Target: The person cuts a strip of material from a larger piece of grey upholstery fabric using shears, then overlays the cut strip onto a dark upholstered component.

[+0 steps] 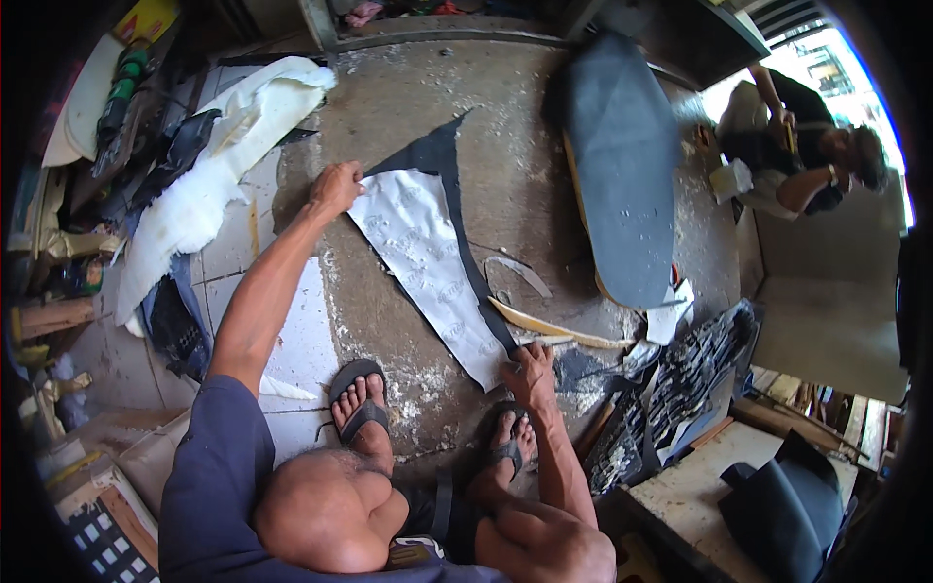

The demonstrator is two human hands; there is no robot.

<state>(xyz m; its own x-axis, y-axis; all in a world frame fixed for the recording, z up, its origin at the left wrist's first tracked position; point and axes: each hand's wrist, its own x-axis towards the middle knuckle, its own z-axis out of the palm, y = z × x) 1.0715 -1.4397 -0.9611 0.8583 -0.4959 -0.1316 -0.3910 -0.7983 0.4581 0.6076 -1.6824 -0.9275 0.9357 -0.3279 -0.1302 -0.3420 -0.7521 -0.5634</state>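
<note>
A long whitish sheet (418,253) with faint printed marks lies on the floor over a larger black sheet (432,155), whose edges show around it. At the far left corner of the whitish sheet, my left hand (337,188) pinches its edge with closed fingers. My right hand (531,376) is closed on the near right end, close to my right foot; its fingertips are partly hidden. Whether each hand also grips the black sheet beneath, I cannot tell.
A long padded board covered in dark grey (627,175) lies to the right. Beside it are a curved yellowish strip (564,330) and a stack of dark scraps (680,398). White foam (194,204) lies at left. Another person (797,146) crouches at far right.
</note>
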